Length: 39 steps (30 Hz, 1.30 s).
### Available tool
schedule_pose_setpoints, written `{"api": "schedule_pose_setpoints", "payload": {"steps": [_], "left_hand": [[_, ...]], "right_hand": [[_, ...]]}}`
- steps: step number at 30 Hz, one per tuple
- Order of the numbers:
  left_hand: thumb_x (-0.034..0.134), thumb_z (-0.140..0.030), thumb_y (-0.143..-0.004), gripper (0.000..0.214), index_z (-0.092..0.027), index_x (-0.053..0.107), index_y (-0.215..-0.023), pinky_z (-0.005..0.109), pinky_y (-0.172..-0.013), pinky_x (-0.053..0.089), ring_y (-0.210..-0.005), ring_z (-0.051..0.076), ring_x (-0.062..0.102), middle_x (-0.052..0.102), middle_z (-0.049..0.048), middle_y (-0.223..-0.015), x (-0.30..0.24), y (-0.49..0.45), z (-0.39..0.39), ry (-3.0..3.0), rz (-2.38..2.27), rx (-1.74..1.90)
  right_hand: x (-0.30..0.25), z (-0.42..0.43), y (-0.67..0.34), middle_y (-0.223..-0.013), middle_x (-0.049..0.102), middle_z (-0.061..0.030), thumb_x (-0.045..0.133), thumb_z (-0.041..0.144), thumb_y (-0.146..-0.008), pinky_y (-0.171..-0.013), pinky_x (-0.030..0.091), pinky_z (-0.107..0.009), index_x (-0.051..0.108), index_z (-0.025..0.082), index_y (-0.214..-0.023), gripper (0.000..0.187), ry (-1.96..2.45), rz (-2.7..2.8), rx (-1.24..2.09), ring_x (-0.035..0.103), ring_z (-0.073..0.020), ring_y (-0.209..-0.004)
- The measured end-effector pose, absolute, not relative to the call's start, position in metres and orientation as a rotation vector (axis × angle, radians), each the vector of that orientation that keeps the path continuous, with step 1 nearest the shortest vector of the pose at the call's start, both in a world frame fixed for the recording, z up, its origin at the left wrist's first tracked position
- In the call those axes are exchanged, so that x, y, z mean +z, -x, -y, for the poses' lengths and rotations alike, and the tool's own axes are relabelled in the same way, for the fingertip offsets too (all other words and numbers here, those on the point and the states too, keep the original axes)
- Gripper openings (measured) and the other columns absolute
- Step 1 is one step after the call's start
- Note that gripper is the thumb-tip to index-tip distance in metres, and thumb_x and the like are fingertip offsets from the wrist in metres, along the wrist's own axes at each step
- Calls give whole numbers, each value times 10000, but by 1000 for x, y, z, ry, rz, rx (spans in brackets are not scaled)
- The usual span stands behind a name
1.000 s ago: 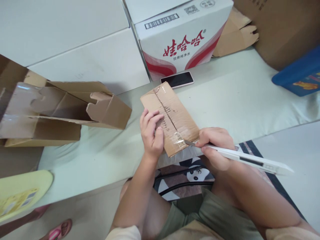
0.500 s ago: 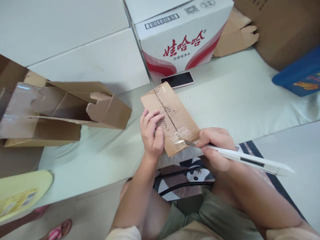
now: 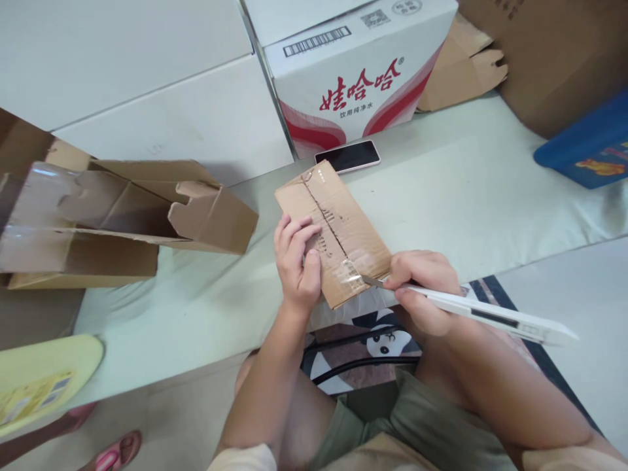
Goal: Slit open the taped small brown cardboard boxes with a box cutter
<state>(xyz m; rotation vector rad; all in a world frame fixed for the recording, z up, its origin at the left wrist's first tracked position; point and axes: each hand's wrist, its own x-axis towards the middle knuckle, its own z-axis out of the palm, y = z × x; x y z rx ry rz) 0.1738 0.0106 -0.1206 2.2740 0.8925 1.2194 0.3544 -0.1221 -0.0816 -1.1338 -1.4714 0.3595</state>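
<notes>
A small brown cardboard box point(image 3: 338, 222), sealed with clear tape along its middle seam, lies on the pale green surface point(image 3: 466, 190) near its front edge. My left hand point(image 3: 297, 261) grips the box's left side, fingers curled over its top. My right hand point(image 3: 422, 288) is closed around a white utility knife point(image 3: 485, 315). The blade tip touches the tape at the box's near end.
An opened brown carton point(image 3: 122, 219) lies at the left. A white drinks carton with red lettering point(image 3: 358, 65) stands behind, a black phone point(image 3: 347, 156) in front of it. A blue box point(image 3: 589, 144) sits at the right edge. Someone's foot in a pink sandal point(image 3: 115, 451) shows at lower left.
</notes>
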Motion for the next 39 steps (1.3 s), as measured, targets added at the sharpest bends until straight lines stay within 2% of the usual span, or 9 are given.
{"api": "schedule_pose_setpoints", "payload": {"steps": [20, 39], "left_hand": [[445, -342, -1035, 348, -226, 725, -1207, 602, -1332, 333, -1430, 313, 573, 720, 86, -1337, -123, -173, -11, -2246, -833, 1254], [421, -381, -1038, 378, -228, 723, -1206, 614, -1326, 341, -1443, 324, 563, 719, 90, -1329, -123, -173, -11, -2270, -868, 1224]], "right_hand": [[-85, 120, -353, -544, 533, 41, 542, 117, -757, -455, 322, -278, 573, 251, -761, 137, 1094, 1438, 355, 444, -117, -437], [-83, 120, -351, -544, 515, 46, 533, 104, -753, -458, 304, -276, 557, 246, -771, 144, 1088, 1430, 335, 413, -107, -436]]}}
